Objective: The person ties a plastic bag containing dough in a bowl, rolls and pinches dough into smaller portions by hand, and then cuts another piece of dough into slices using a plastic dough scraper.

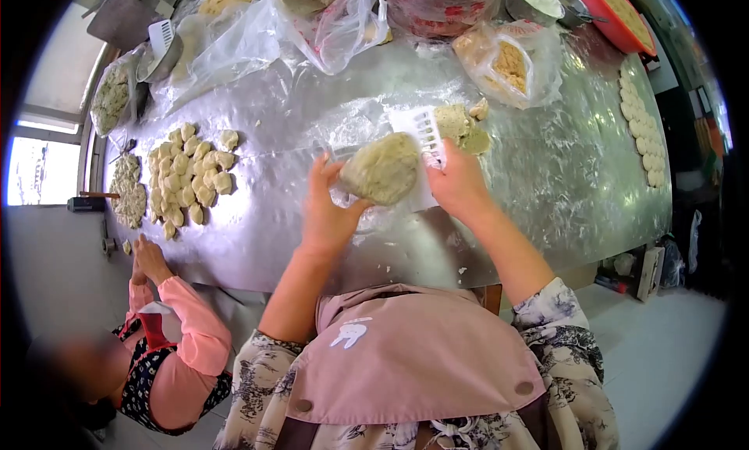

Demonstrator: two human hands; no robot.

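My left hand (pixel 326 208) grips a large lump of pale greenish dough (pixel 382 168) from its left side, thumb below and fingers behind it. The lump is lifted toward the camera over the metal table. In my right hand (pixel 459 183), the fingers are closed around a white plastic dough scraper (pixel 427 132) with a slotted grip. Its blade hangs down just right of the lump, partly behind it; whether they touch I cannot tell. Beyond the scraper, smaller crumbly greenish pieces (pixel 460 129) lie on the table.
Several small dough pieces (pixel 187 173) are piled on the metal table (pixel 312 122) at left, near a co-worker's hands (pixel 150 260). Flat rounds (pixel 641 130) line the right edge. Plastic bags (pixel 511 64), a metal bowl (pixel 535 1) and a red basin (pixel 616 15) stand along the back.
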